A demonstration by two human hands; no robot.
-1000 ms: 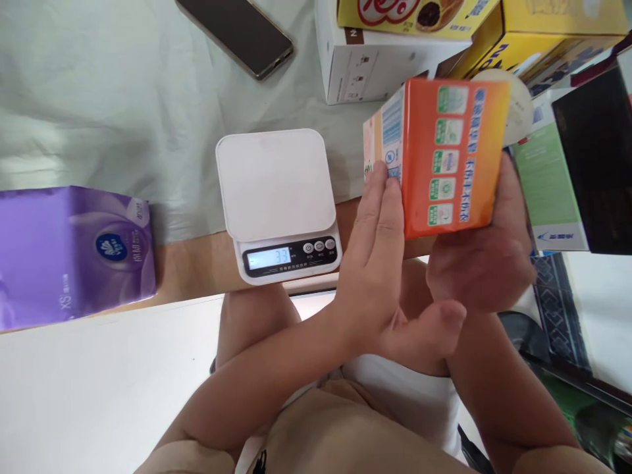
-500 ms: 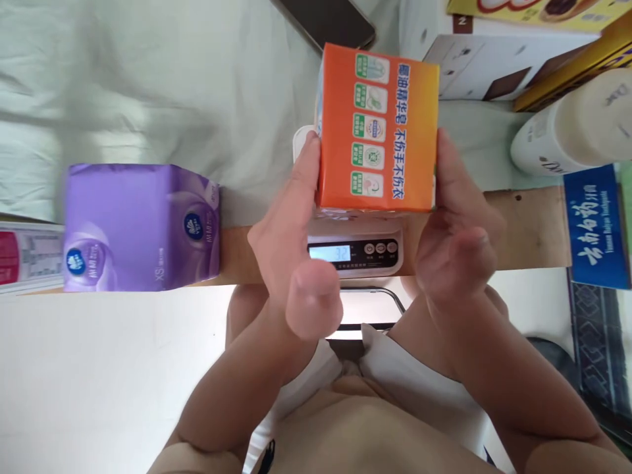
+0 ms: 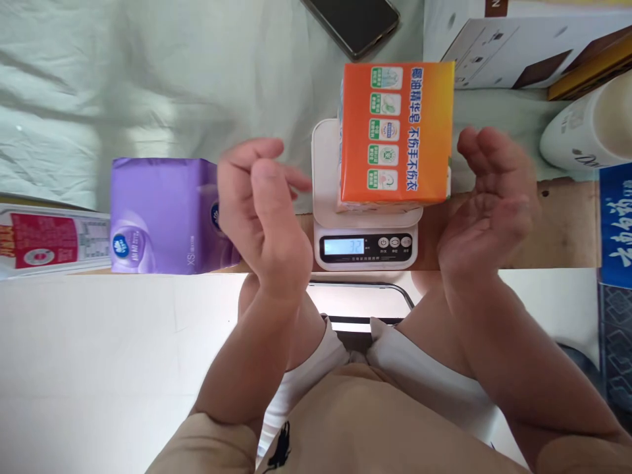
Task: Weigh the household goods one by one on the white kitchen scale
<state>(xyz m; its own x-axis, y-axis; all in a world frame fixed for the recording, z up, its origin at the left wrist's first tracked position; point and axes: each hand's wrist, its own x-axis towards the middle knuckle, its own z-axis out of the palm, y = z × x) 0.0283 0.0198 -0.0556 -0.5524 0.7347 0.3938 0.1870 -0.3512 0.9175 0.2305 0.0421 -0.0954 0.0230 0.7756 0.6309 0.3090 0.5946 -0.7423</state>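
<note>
The orange box [image 3: 396,131] now sits on the white scale [image 3: 326,187] — the left hand [image 3: 266,220] and the right hand [image 3: 488,204] have let go and moved apart, both open, fingers a little bent.

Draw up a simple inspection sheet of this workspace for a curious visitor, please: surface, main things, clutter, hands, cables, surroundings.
Surface: pale, wrinkled cloth, with a bare wooden edge nearest the person.
Main things: orange box resting on a white scale; scale display lit.
Clutter: purple pack and red-and-white package to the left; dark phone beyond the scale; white carton, white bottle and blue box to the right.
Hands: left hand and right hand open, either side of the orange box, holding nothing.
Cables: nothing seen.
Surroundings: pale floor; dark patterned strip at the right edge.
</note>
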